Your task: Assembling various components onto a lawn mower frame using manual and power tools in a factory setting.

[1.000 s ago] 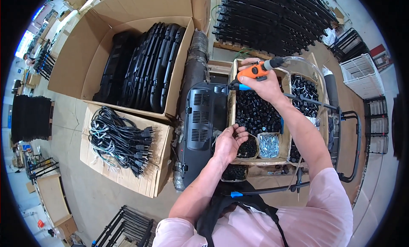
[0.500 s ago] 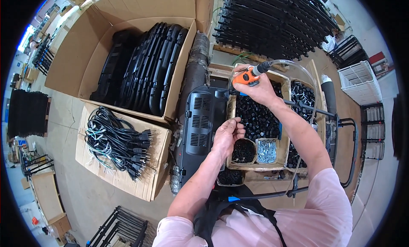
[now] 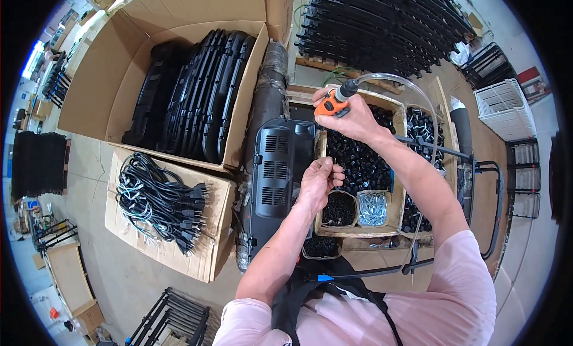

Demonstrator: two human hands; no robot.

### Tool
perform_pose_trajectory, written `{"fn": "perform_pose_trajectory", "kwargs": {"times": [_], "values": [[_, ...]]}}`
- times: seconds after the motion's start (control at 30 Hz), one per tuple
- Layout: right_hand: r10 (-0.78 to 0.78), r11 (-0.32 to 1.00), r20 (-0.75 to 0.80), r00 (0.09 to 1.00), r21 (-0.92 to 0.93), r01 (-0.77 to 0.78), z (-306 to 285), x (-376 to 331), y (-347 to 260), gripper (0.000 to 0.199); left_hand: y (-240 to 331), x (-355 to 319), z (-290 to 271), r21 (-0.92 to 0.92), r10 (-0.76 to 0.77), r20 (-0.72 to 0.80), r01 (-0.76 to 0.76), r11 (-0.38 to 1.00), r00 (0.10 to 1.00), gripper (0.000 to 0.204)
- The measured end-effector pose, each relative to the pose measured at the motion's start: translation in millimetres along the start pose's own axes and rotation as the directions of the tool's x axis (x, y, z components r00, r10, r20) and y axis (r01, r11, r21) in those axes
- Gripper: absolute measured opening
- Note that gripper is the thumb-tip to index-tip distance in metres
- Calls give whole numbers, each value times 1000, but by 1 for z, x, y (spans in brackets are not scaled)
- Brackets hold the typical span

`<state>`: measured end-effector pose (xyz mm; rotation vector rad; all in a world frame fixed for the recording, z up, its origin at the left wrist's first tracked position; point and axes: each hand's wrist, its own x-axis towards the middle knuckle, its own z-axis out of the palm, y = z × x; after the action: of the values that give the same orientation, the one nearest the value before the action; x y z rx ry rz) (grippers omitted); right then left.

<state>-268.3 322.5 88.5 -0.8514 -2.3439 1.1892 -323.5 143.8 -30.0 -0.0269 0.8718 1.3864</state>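
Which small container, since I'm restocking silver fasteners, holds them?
The squarish container, right of the round one: its fasteners are silver, whereas the other two hold dark pieces.

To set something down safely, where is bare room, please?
Bare tan floor lies between the far-left black stack and the brown cardboard carton under black cables. Crowded: the wooden bin of black plastic caps near the left hand.

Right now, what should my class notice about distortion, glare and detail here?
Head view: black corners frame the picture, and the white crate near the right rim looks skewed; head view: light glints along the clear hose; head view: the black stack at far left shows little detail, while the orange tool in the right hand looks fairly sharp.
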Motion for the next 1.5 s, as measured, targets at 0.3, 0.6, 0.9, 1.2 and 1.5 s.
{"fn": "perform_pose_trajectory", "kwargs": {"times": [0.3, 0.6, 0.9, 1.2, 1.5], "values": [[-15, 1000, 19, 1000, -20, 15, 0, -1, -5, 31, 2, 8, -1, -132, 81, -147, -101, 986, 986, 19], [31, 999, -3, 1000, 18, -31, 1, -1, -1, 40, 13, 18, 3, -251, 22, -181, -68, 966, 983, 29], [5, 951, -26, 1000, 310, 4, -2, -11, -35, 50, 43, 48, -1, -557, -9, -203, -108, 823, 979, 25], [-16, 954, 15, 1000, 301, 11, 1, -16, -35, 53, 57, 51, -9, -711, 39, -58, -69, 700, 998, 25], [-35, 935, -102, 994, 347, 68, 22, 3, -33, 50, 63, 32, 14, -553, 106, -81, -133, 822, 991, 33]]}}
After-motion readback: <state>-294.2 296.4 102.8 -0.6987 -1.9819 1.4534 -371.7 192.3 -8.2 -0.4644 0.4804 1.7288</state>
